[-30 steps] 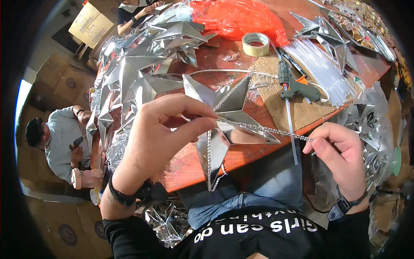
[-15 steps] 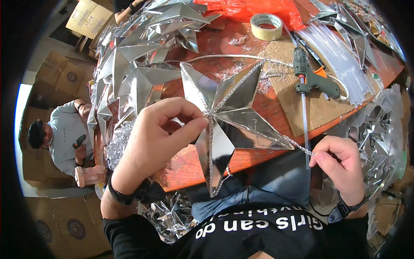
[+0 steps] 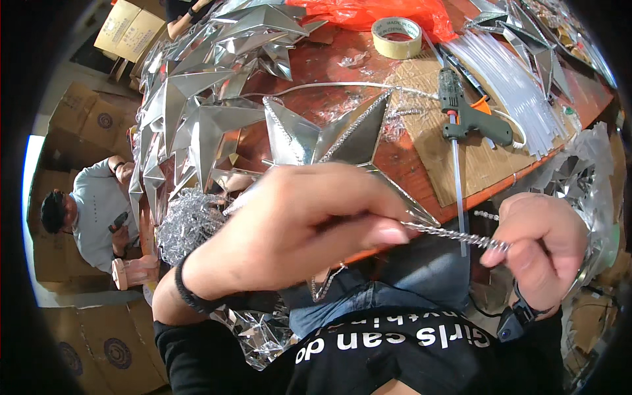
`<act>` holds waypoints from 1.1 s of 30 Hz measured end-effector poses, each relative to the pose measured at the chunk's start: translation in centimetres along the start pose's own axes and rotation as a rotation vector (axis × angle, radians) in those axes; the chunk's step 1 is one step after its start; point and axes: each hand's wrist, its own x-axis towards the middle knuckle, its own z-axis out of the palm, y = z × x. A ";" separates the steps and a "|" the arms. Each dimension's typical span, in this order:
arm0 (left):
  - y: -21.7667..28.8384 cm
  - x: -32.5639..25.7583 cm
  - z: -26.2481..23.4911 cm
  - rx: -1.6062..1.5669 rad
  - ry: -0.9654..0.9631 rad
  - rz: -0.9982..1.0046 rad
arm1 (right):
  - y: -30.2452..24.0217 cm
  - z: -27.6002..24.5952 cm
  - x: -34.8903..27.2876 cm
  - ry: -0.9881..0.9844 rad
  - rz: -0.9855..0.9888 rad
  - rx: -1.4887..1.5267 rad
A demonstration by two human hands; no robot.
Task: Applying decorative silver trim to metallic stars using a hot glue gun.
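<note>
The left hand (image 3: 296,227) has risen toward the camera since half a second ago and now covers the middle of the folded silver foil star (image 3: 329,138); its fingers are closed, pinching one end of the thin beaded silver trim strand (image 3: 447,234) against the star's lower right point. The right hand (image 3: 536,247) pinches the strand's other end, closer to the left than before; the strand runs taut between them. Judged: trim being seated along that edge. The green glue gun (image 3: 469,117) lies untouched on the brown cardboard sheet (image 3: 487,161).
</note>
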 end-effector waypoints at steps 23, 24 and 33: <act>-1.5 -4.0 -3.1 -0.328 0.227 -0.665 | 3.9 1.3 -2.6 0.048 0.369 -0.052; -1.6 -4.1 -3.3 -0.302 0.209 -0.662 | 4.0 1.1 -2.6 0.043 0.376 -0.043; -1.6 -3.2 -1.9 -0.101 0.308 -0.634 | 4.2 1.1 -2.7 0.061 0.373 -0.031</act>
